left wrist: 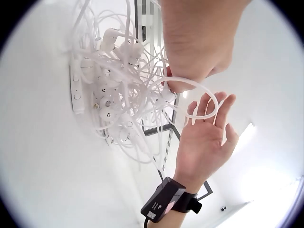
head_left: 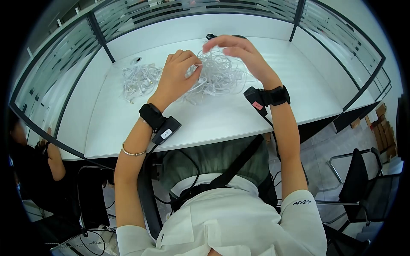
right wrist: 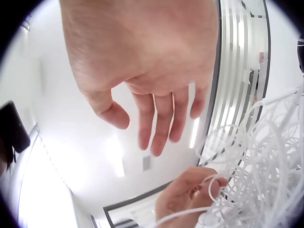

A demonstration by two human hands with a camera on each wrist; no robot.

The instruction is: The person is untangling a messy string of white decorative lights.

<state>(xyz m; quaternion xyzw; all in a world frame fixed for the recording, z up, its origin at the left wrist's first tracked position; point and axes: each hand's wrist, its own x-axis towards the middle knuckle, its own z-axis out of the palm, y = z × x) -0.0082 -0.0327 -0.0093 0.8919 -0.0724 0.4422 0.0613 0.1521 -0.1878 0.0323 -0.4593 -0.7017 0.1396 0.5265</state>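
A tangled heap of white wired earphones [head_left: 222, 79] lies on the table just past my hands. My left hand [head_left: 176, 77] is at the heap's left side, thumb and fingertips pinching a white earphone cord. In the left wrist view, a loop of cord [left wrist: 209, 91] arcs out from those fingers, and earbuds [left wrist: 108, 113] and a slim in-line remote [left wrist: 77, 90] show among the strands. Raised over the heap's far right side, my right hand [head_left: 239, 49] has nothing in it. Its fingers [right wrist: 162, 118] are extended and slightly bent in the right wrist view.
A second, smaller heap of white earphones [head_left: 139, 81] sits to the left, with a small round roll [head_left: 136, 60] behind it. Low partitions [head_left: 205, 26] with glass tops enclose the white table [head_left: 192, 123]. Another person [head_left: 38, 170] is at the left; a chair [head_left: 358, 183] stands at right.
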